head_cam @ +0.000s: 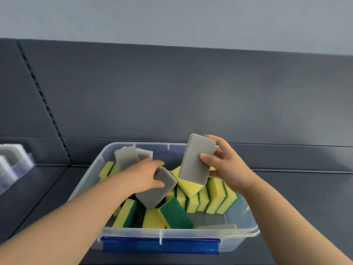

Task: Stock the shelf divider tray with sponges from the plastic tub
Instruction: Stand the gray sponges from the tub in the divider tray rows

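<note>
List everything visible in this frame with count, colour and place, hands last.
plastic tub: one, clear with a blue front latch, on the shelf, centre.
yellow-green sponges: many, exact count unclear, yellow with green pads, packed and tumbled in the tub.
back grey sponges: at least two, grey, upright in the tub's far left corner.
tilted grey sponge: one, grey, on top of the pile in the tub.
raised grey sponge: one, grey, above the tub.
divider tray: one, clear, far left on the shelf, grey sponges inside.
shelf: one, dark grey, under tub and tray.
left hand: grips the tilted grey sponge.
right hand: holds the raised grey sponge.
</note>
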A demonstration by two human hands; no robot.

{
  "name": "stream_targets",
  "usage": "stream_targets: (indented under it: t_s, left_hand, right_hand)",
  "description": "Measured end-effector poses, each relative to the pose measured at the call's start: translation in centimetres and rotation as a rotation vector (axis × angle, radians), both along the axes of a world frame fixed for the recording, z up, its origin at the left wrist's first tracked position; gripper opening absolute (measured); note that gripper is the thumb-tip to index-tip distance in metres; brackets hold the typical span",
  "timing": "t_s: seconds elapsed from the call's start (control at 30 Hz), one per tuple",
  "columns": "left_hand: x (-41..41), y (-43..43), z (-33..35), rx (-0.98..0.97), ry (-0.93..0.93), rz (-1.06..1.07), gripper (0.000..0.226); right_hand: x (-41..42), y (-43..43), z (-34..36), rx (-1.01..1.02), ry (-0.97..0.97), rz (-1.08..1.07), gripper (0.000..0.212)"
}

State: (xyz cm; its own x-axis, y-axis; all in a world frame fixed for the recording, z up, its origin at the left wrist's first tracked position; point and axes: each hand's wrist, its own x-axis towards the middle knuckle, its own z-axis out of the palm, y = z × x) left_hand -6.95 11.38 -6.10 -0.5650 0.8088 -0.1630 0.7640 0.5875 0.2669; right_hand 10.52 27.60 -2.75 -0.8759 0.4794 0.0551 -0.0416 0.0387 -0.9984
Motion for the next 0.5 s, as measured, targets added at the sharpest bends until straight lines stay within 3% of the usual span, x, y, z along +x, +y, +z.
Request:
stream_targets:
  t_s: [0.13,0.3,0.5]
  left_hand:
    - [-0.8,0.9,-1.5,-0.093,0.001,-0.016,0.087]
    - [-1.7,0.7,-1.6,-0.002,-0.072,0.008,0.058]
    - [-1.7,0.2,-2.2,0.045,-0.138,-0.088,0.054]
  right_hand:
    - [0.9,0.6,0.0,-0.042,0.062,-0.087,0.035]
    - [2.2,1.6,-0.2,0.014,0.050,-0.185,0.034]
    - [1.9,1.9,-1.3,0.076,-0.024,-0.211,0.033]
